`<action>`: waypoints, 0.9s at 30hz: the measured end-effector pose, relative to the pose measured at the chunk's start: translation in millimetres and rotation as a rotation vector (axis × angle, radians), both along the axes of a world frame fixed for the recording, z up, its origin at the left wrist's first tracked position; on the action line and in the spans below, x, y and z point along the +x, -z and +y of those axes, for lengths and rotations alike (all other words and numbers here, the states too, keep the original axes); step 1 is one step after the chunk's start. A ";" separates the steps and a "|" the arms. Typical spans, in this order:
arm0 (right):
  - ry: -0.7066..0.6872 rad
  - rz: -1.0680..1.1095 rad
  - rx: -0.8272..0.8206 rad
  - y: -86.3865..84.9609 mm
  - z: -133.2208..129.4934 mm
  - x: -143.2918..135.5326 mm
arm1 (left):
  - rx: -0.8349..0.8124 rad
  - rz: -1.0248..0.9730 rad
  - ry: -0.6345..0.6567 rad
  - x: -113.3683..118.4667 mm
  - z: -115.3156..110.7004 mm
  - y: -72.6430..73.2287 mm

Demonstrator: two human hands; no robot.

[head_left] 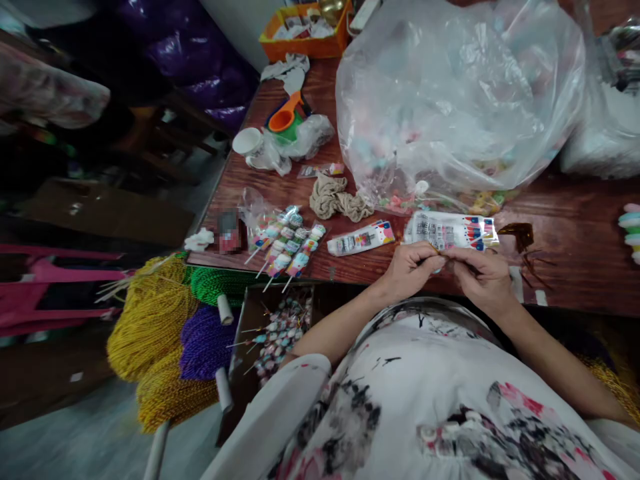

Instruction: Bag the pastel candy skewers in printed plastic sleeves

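At the table's front edge my left hand and my right hand meet, fingers pinched together. A small gold-brown strand shows between the fingertips, with a bit of pale blue just below; the rest is hidden by the fingers. Just beyond the hands lies a stack of printed clear wrappers. Another small stack of wrappers is left of my left hand. To the right of my right hand are gold twist ties. Wrapped candy skewers with white sticks lie further left.
A large clear plastic bag fills the table's back. A tan cloth, a white cup and an orange bin stand left of it. Below the left edge are an open box of small skewers and yellow cord bundles.
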State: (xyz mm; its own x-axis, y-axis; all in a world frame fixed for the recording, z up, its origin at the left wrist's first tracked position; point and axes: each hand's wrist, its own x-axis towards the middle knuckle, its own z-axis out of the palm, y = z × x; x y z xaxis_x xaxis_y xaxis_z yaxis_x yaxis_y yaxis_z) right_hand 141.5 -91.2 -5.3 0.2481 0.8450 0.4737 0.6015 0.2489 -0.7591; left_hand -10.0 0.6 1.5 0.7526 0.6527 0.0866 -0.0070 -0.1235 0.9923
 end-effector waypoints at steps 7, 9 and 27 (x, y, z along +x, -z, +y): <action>0.093 -0.009 0.101 17.8 -11.9 -11.5 | 0.064 -0.061 0.009 2.3 -1.2 -3.9; 0.163 0.064 0.154 23.5 -16.3 -15.5 | 0.074 -0.078 0.011 3.9 -2.8 -4.9; -0.417 0.240 -0.154 0.2 -16.1 37.0 | -0.268 0.073 0.296 14.1 -2.8 -15.0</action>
State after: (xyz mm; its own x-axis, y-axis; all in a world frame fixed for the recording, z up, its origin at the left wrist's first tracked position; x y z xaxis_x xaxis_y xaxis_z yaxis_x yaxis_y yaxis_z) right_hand 178.5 -107.3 -5.5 -0.0390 0.9509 0.3069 0.2785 0.3054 -0.9106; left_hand 4.1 -2.1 16.5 0.9092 0.3995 -0.1177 0.0679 0.1368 0.9883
